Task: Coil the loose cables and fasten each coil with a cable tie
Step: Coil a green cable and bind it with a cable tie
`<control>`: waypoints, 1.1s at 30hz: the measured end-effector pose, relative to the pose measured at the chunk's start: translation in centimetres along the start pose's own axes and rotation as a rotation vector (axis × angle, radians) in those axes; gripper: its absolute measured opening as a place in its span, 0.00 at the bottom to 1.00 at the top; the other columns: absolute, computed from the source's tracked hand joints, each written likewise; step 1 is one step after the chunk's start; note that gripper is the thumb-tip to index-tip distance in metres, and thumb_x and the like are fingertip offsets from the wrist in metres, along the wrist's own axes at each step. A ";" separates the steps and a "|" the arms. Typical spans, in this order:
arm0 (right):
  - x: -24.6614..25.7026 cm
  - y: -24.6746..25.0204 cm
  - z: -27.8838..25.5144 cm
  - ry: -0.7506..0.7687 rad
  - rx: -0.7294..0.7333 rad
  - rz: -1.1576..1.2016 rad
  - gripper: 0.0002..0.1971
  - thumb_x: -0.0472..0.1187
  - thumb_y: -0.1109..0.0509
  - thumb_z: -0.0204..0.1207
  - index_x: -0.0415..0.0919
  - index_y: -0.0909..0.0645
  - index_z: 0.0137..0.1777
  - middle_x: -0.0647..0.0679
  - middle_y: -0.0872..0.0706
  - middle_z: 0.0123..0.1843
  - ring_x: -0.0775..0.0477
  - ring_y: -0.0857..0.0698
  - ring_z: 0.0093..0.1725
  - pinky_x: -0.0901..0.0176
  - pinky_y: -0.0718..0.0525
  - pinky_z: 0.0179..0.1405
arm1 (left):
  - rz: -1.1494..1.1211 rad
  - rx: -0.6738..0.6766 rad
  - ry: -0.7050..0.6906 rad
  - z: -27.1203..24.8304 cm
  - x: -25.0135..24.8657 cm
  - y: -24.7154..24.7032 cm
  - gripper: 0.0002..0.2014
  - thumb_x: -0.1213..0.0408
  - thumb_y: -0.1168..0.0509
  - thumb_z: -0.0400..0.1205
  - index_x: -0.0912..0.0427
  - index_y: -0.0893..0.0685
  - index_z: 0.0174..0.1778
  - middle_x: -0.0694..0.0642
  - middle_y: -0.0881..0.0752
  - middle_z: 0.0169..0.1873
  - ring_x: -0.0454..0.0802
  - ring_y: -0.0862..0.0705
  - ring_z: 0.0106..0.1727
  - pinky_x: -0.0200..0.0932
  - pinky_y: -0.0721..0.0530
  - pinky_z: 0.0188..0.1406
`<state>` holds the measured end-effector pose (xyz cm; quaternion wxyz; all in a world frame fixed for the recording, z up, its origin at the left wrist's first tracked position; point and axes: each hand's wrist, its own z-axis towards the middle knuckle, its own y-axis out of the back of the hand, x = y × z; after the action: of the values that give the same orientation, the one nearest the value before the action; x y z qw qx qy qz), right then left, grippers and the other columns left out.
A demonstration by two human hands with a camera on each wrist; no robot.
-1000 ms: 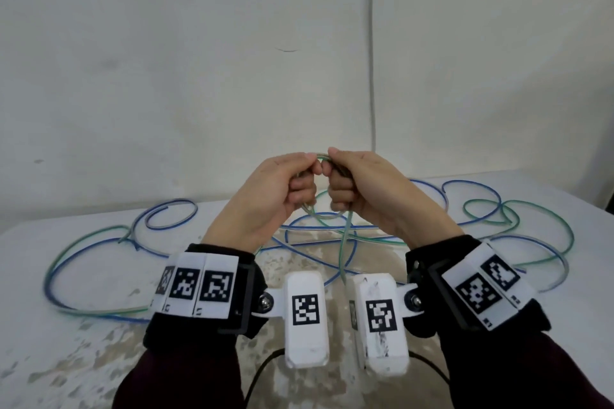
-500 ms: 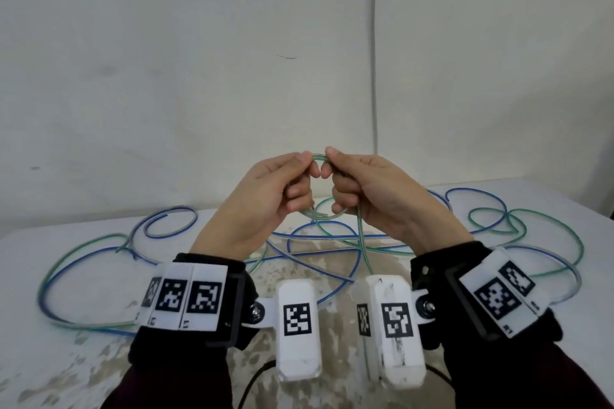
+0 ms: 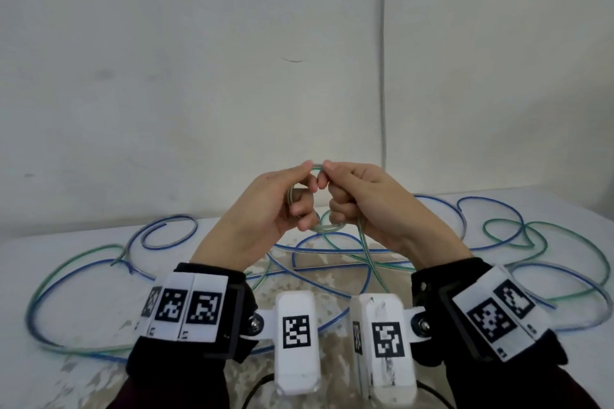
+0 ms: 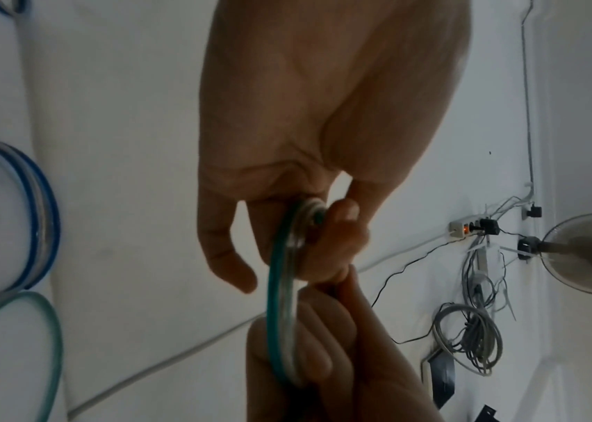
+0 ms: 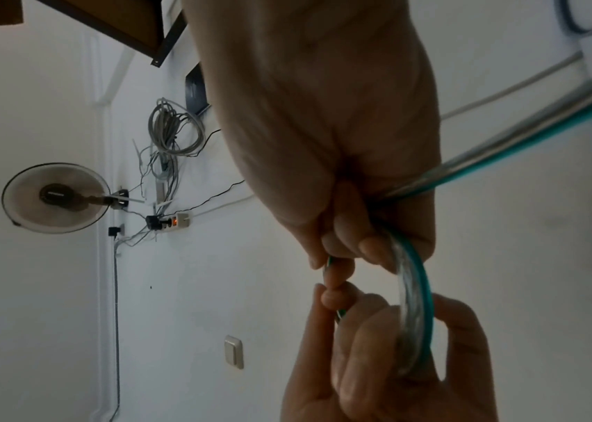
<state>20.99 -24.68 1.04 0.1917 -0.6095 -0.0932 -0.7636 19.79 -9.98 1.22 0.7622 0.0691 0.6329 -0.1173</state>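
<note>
Above the middle of the white table [image 3: 83, 276], I've got both hands raised, fingertips nearly meeting. Far left on the table: a long blue cable [image 3: 33, 315] sweeps a wide loop, a green strand running alongside it, with a small blue curl further back near the wall.

Left hand [image 3: 262, 219]: thumb and forefinger pinch the top of a small loop of green cable [image 3: 327, 227], other fingers curled with the loop passing over them. Left wrist view shows the green cable [image 4: 275, 299] as a tight ring running from my left hand [image 4: 316, 120] down into the other hand.

Right hand [image 3: 372, 206]: pinching the same loop top, just beside the left fingertips, remaining fingers curled round the cable. From this fist the green cable drops down to the table between the two wrist cameras. Right wrist view: right hand [image 5: 327, 128] grips the green cable [image 5: 417, 291], the ring arcs into the left hand below and the loose run exits to the upper right.

Right side of the table: more blue and green cable lying in loose overlapping loops, uncoiled. I can't spot a cable tie. Wrist views also show a fan [image 5: 56, 198] and a power strip [image 5: 175, 222] on the wall.
</note>
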 end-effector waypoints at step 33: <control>1.1 -0.8 -0.6 -0.050 -0.065 0.101 0.20 0.44 0.48 0.88 0.36 0.21 0.41 0.47 0.27 0.23 0.48 0.22 0.28 0.58 0.18 0.41 | -0.045 -0.112 -0.198 -0.8 -0.8 -0.8 0.16 0.60 0.49 0.88 0.61 0.28 0.36 0.47 0.42 0.19 0.45 0.44 0.21 0.43 0.47 0.29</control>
<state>19.91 -24.34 2.05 0.2075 -0.6383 -0.0423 -0.7401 18.70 -10.45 1.88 0.8208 0.0002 0.5615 -0.1048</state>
